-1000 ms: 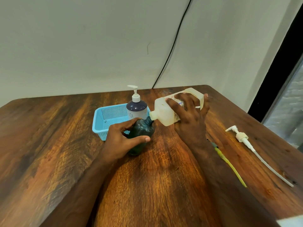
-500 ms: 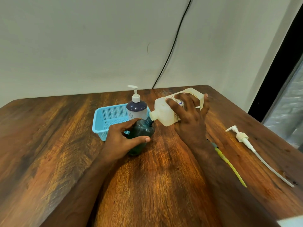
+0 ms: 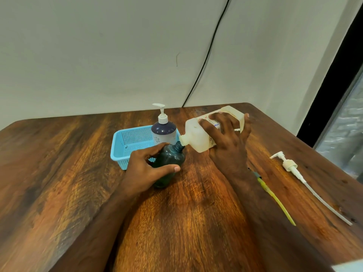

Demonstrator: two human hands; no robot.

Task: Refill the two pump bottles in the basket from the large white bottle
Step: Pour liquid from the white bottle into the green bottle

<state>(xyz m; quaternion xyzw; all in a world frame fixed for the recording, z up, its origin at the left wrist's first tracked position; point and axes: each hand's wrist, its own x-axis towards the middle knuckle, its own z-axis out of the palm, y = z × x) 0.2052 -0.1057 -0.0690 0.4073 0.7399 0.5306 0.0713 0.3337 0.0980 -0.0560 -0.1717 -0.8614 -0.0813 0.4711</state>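
Note:
My left hand point(image 3: 146, 169) grips a dark green bottle point(image 3: 171, 158) that stands on the table with its pump off and its neck open. The large white bottle point(image 3: 198, 136) is tipped on its side in my right hand point(image 3: 227, 140), its spout touching the green bottle's mouth. A second pump bottle point(image 3: 163, 132), dark purple with a white pump head, stands in the right end of the light blue basket point(image 3: 125, 142) just behind the green bottle.
A loose white pump point(image 3: 288, 165) with a long dip tube lies on the table at the right. A yellow tube point(image 3: 275, 199) lies beside my right forearm. A black cable point(image 3: 208, 55) runs down the wall behind. The table's right edge is close.

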